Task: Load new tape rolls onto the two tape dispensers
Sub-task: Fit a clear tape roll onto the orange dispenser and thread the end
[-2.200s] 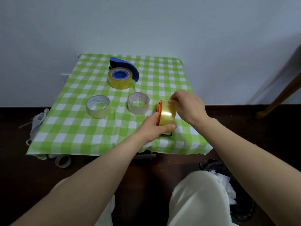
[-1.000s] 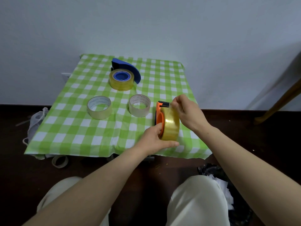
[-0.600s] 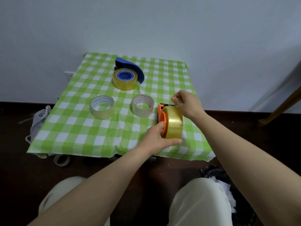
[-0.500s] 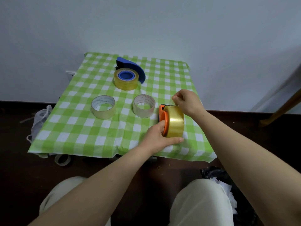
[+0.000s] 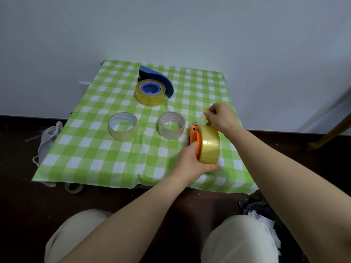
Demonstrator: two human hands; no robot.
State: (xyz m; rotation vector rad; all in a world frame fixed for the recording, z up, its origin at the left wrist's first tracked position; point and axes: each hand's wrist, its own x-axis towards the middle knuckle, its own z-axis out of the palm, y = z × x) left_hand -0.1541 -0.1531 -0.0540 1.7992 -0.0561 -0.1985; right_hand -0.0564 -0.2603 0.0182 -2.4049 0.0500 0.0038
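two rolls (image 5: 123,126) left of dispenser (image 5: 194,138)

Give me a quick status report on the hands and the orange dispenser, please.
Left hand gripping orange dispenser and its yellow roll. Right hand pinching the tape end above it. Blue dispenser already loaded. Nothing in the way.

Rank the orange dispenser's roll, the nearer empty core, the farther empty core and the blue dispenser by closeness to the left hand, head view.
From the left hand:
1. Yellow roll on the orange dispenser, in its grip.
2. Right empty core, just beyond.
3. Left empty core, farther left.
4. Blue dispenser, at the back.
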